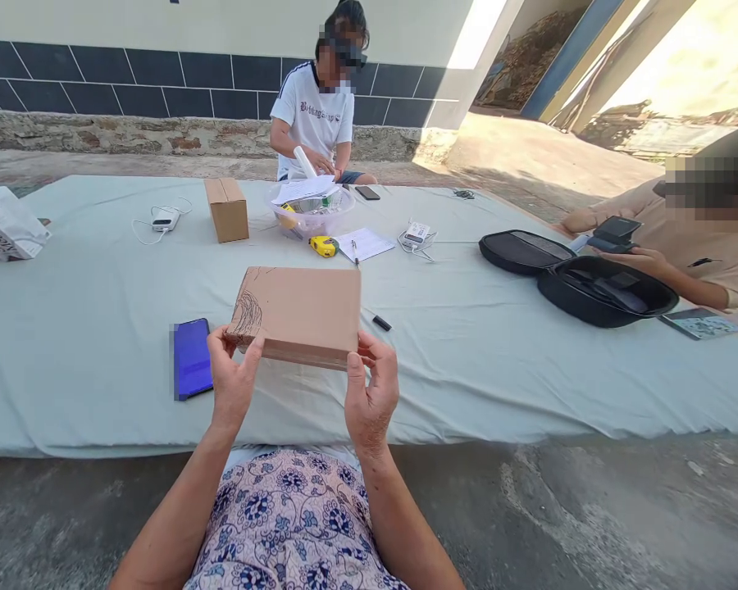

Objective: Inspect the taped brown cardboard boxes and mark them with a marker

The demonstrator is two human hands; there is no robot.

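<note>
So the flat brown cardboard box (307,307) is being held by both hands at its near corners, roughly mid-table. Its near left corner is pinched by the left hand (234,377), thumb in front and fingers round the left end. The near right corner is gripped the same way by the right hand (374,389). Whether the far edge is resting on anything can't really be told from here. Black scribbled lines (248,314) can be seen at the left end.

For a decent hold, the two ends should be kept level and squeezed only lightly, since cardboard could get dented at the corners. If the scribbled end is to be looked at, the left fingers are best kept off the lines, and the broad face is best tipped towards the eyes.

Just left of the left hand, a dark-edged smartphone with a blue screen (193,358) is laid on the pale blue-green tablecloth (98,352). Near the right end of the box, a small black stick-like piece (382,323) can be spotted. Farther off, a yellow tape measure (324,247) is placed beside a white sheet of paper (375,244), with a translucent plastic basin (341,220) behind. On the far right, an open black zip case (550,299) is set near a co-worker in a tan top (670,238).
</note>
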